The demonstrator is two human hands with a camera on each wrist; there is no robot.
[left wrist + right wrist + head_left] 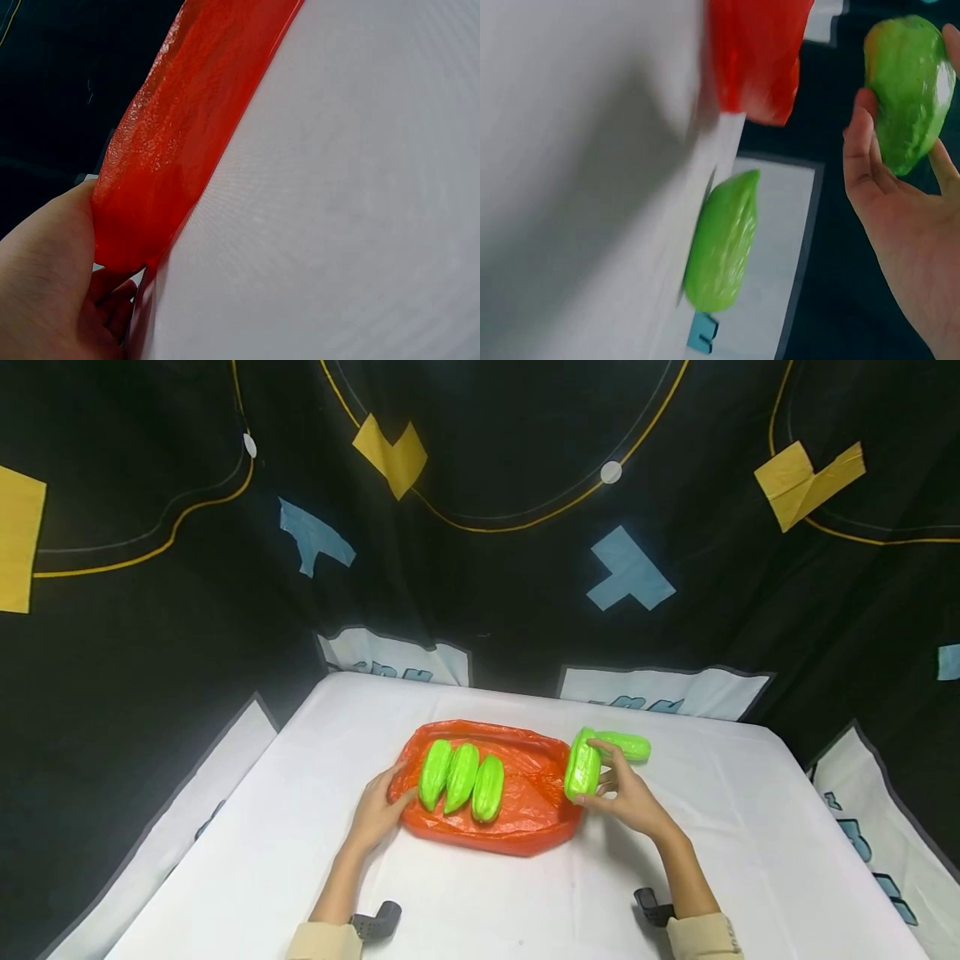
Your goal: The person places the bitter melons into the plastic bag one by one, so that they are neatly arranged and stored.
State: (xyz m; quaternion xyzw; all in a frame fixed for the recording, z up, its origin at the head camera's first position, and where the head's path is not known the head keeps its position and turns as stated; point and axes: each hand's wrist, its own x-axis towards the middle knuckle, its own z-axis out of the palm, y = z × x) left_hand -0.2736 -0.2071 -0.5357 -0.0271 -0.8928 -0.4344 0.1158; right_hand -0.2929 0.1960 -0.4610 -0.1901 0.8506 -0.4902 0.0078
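Beige sleeves (326, 942) and dark wrist cameras (378, 922).

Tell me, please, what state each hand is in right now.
Left hand: holding the red tray by its left end.
Right hand: closed around a green vegetable.

Blue lettering (627, 702) on white panels (712, 689) of black backdrop (480, 593): partly hidden, no word readable.

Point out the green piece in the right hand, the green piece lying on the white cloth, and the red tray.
Held green piece (582, 772): head view, middle of its side.
Loose green piece (721, 244): right wrist view, middle of its side.
Red tray (534, 806): head view, bare floor.
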